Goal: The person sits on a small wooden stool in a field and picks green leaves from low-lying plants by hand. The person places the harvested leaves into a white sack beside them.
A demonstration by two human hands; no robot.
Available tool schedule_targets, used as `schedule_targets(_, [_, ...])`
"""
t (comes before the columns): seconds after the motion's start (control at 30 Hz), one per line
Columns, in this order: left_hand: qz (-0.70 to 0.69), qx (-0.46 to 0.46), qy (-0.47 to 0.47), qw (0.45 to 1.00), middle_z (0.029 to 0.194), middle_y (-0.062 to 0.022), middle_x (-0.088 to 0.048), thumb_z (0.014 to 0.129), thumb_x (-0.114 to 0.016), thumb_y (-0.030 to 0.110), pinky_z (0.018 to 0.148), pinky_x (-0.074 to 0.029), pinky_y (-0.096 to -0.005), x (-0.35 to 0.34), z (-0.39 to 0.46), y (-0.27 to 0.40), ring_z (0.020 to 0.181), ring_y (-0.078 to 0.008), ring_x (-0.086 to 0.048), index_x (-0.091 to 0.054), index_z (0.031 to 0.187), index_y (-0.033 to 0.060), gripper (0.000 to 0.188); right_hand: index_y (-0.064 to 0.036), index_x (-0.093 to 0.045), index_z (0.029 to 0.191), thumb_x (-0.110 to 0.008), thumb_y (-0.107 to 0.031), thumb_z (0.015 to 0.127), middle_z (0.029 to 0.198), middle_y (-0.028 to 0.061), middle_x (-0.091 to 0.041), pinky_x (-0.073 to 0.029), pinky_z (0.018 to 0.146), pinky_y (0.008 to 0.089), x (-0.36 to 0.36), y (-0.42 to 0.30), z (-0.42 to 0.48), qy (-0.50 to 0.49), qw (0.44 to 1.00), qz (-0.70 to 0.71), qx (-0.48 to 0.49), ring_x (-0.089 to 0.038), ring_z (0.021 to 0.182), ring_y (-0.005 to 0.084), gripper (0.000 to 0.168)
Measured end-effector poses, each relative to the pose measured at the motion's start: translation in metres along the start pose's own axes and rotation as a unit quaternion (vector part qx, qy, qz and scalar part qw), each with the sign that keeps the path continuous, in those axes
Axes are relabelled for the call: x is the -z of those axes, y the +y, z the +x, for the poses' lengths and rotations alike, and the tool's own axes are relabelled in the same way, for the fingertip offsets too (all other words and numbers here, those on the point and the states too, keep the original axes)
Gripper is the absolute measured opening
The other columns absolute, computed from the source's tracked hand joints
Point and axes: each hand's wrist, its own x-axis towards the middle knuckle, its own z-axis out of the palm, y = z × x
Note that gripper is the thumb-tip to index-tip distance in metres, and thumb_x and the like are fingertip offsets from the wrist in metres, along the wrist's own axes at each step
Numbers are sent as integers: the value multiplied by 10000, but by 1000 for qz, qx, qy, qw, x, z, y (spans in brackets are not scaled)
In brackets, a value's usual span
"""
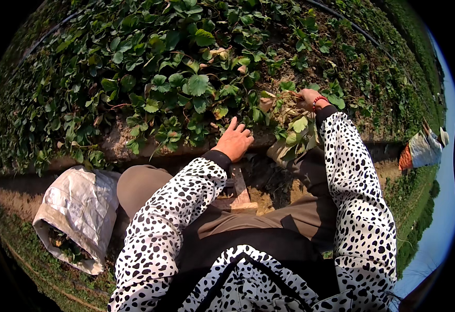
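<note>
Leafy plants that look like strawberry plants [198, 84] cover the raised soil bed before me. My right hand [309, 99], with a red beaded bracelet at the wrist, is closed on a bunch of stems and leaves [299, 124], some green and some pale or browned, at the bed's near side. Its fingertips are partly hidden by the leaves. My left hand [235, 141] is over the bed's near edge, palm down, fingers apart, with nothing seen in it. Foliage lies just beyond its fingertips.
A white woven sack [81, 206] with leaves inside stands left of my knee. Between my legs is a wooden piece [241, 187] on the furrow soil. Dark hoses [348, 23] cross the bed's far side. Another person [424, 148] in a hat is at far right.
</note>
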Motion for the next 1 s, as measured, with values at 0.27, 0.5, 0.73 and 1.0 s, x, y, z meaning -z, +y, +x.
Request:
schedule_targets(0.27, [-64, -47, 130, 988, 1295, -80, -424, 782, -521, 116, 1046, -230, -467, 20, 15, 14, 1242, -250, -344, -501, 1170, 116, 389, -79, -407, 718, -649, -166, 734, 624, -24, -407, -330, 511, 260, 62, 43, -56, 148, 936, 298, 117, -391, 565, 92, 257])
schedule_targets(0.5, [-167, 138, 244, 945, 1264, -105, -438, 719, -542, 63, 986, -289, -379, 36, 79, -3, 1201, -244, -380, -392, 1261, 86, 563, -49, -587, 872, -668, -154, 771, 717, -18, -551, -371, 508, 197, -58, 27, -19, 299, 743, 594, -78, -469, 571, 47, 167])
schedule_targets(0.73, [-64, 105, 80, 989, 1265, -78, -456, 712, -508, 46, 1012, -256, -473, -7, 96, 1, 1195, -237, -399, -541, 1132, 117, 427, -38, -648, 864, -630, -209, 815, 652, -47, -544, -382, 489, 217, -75, 44, -9, 358, 740, 560, -104, -461, 548, 43, 178])
schedule_targets(1.0, [-22, 72, 53, 996, 1295, -112, -420, 708, -537, 98, 895, -352, -394, -25, 54, 6, 1218, -242, -362, -548, 1058, 31, 356, -30, -629, 804, -632, -282, 780, 637, 41, -574, -403, 553, 278, -15, -17, 58, 193, 910, 362, 57, -502, 579, 110, 253])
